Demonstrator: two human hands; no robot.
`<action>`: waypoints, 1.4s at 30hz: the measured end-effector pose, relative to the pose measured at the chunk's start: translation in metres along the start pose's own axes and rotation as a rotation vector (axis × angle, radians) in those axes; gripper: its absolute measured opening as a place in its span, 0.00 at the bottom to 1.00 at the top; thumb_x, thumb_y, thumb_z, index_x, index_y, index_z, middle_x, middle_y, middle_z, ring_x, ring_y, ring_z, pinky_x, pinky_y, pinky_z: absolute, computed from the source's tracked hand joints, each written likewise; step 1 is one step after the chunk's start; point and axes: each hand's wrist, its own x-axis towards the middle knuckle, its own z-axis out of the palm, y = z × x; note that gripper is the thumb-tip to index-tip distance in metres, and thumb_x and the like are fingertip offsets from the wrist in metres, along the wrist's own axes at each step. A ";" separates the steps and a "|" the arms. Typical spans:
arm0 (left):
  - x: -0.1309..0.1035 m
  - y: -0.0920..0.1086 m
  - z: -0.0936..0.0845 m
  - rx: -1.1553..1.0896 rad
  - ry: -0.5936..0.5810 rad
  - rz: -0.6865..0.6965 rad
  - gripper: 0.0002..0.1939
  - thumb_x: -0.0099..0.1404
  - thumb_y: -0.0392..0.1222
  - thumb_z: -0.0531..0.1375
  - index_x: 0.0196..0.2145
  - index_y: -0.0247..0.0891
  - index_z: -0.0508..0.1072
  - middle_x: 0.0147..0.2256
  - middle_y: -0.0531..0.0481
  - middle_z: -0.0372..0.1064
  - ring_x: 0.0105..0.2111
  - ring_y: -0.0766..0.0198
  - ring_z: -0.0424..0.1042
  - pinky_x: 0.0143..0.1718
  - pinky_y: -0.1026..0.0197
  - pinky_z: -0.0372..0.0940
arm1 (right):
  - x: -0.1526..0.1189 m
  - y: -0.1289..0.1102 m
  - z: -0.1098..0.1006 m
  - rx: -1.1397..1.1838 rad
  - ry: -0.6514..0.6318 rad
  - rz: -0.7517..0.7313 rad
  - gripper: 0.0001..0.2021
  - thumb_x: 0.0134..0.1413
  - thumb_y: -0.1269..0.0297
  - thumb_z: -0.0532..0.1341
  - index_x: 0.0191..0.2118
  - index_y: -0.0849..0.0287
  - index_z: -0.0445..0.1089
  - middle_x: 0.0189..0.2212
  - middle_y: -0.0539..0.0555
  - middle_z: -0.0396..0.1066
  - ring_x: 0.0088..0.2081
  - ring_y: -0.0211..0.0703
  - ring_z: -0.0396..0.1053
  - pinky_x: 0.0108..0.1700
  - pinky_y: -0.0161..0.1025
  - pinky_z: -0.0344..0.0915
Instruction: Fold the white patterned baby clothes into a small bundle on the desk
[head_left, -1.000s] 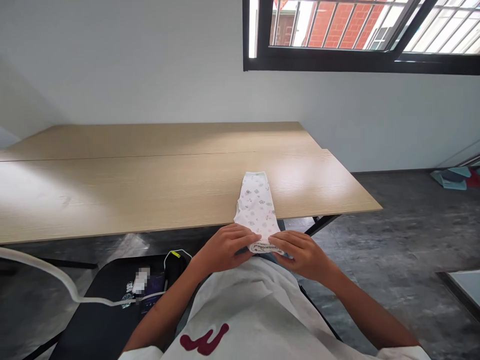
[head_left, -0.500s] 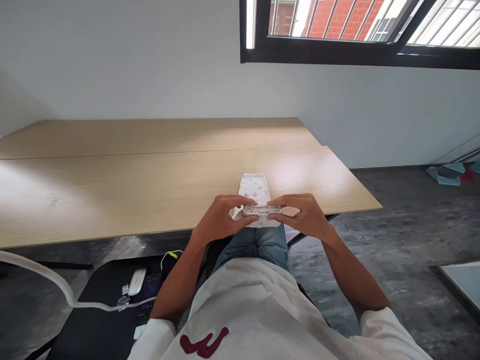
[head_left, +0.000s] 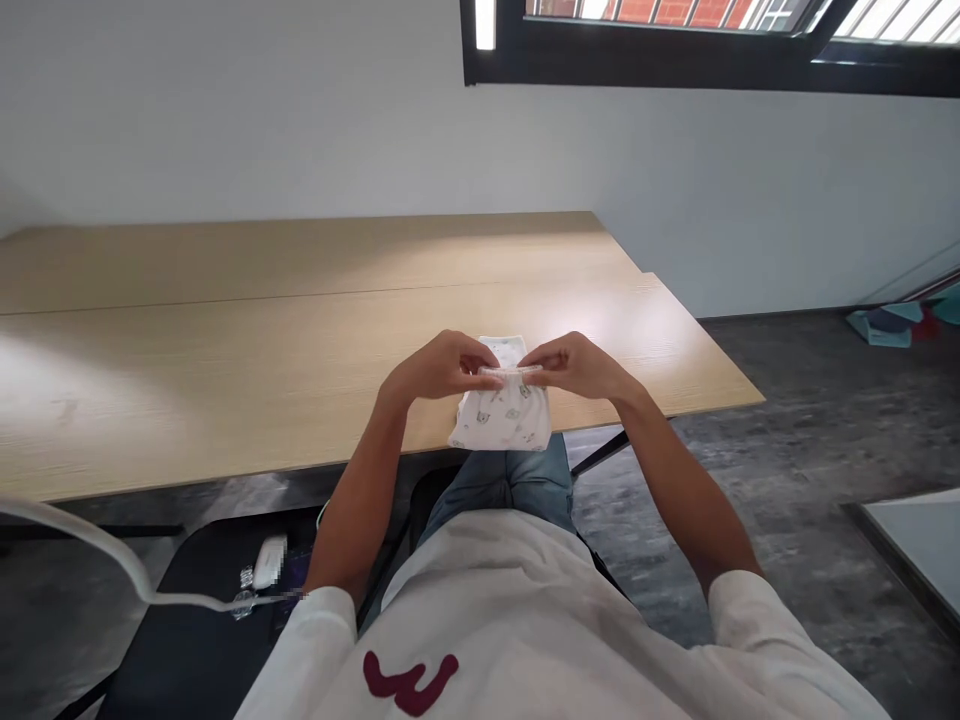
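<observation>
A small white cloth garment [head_left: 501, 418] with a scattered grey print lies at the front edge of the table, its lower part reaching over the edge above my lap. It has a gathered, elastic-looking band along a fold. My left hand [head_left: 441, 368] pinches the left end of that band between thumb and fingers. At the right end, my right hand [head_left: 576, 366] grips the band in the same way. Beyond the fingers, another part of the cloth rests on the wood. How many layers are folded together I cannot tell.
The pale wooden table [head_left: 225, 390] spreads ahead and to the left. Beside me on the left, a black chair [head_left: 187, 650] holds a white case [head_left: 268, 560], a metal watch [head_left: 244, 592] and a dark phone, partly hidden. A thick white cable [head_left: 97, 548] crosses there.
Both hands have moved forward and lifted the band, tipping it so that the printed lower side of the garment now shows below the fingers. The view has tilted slightly downward.
</observation>
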 end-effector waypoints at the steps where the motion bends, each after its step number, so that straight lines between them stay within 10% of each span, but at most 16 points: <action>1: 0.012 -0.012 -0.003 -0.040 -0.034 -0.025 0.22 0.57 0.57 0.67 0.38 0.34 0.81 0.30 0.47 0.76 0.29 0.63 0.72 0.28 0.64 0.65 | 0.012 0.011 -0.004 0.001 -0.016 0.013 0.15 0.54 0.55 0.68 0.40 0.62 0.80 0.32 0.54 0.77 0.33 0.44 0.73 0.31 0.36 0.69; 8: 0.069 -0.090 -0.004 -0.328 0.002 -0.142 0.25 0.56 0.59 0.67 0.38 0.33 0.80 0.35 0.44 0.77 0.34 0.63 0.73 0.35 0.62 0.68 | 0.077 0.090 -0.010 0.000 0.098 0.020 0.15 0.54 0.56 0.62 0.37 0.64 0.77 0.35 0.56 0.76 0.36 0.42 0.69 0.38 0.37 0.65; 14: 0.076 -0.113 0.013 -0.325 0.173 -0.188 0.25 0.54 0.59 0.66 0.37 0.31 0.78 0.34 0.44 0.76 0.33 0.62 0.72 0.33 0.63 0.66 | 0.086 0.120 0.003 -0.097 0.193 0.084 0.16 0.54 0.56 0.60 0.39 0.64 0.77 0.30 0.53 0.73 0.31 0.39 0.65 0.33 0.35 0.61; 25: 0.078 -0.120 0.027 0.039 0.364 -0.118 0.20 0.58 0.53 0.60 0.37 0.32 0.79 0.24 0.51 0.70 0.25 0.67 0.63 0.29 0.64 0.59 | 0.086 0.129 0.017 -0.334 0.352 0.001 0.11 0.57 0.64 0.58 0.39 0.63 0.76 0.34 0.55 0.75 0.33 0.42 0.66 0.37 0.39 0.63; 35: 0.079 -0.129 0.031 0.099 0.345 -0.004 0.18 0.56 0.45 0.64 0.42 0.32 0.78 0.36 0.46 0.75 0.33 0.65 0.69 0.38 0.63 0.66 | 0.088 0.139 0.017 -0.451 0.323 -0.046 0.10 0.61 0.66 0.58 0.43 0.64 0.73 0.39 0.59 0.70 0.41 0.47 0.68 0.47 0.43 0.65; 42: 0.048 -0.069 0.028 0.287 0.341 0.195 0.15 0.64 0.42 0.60 0.48 0.36 0.74 0.49 0.42 0.72 0.51 0.56 0.70 0.57 0.52 0.64 | 0.070 0.114 0.026 -0.459 0.598 -0.214 0.13 0.63 0.59 0.58 0.47 0.61 0.71 0.47 0.62 0.69 0.52 0.53 0.64 0.55 0.50 0.65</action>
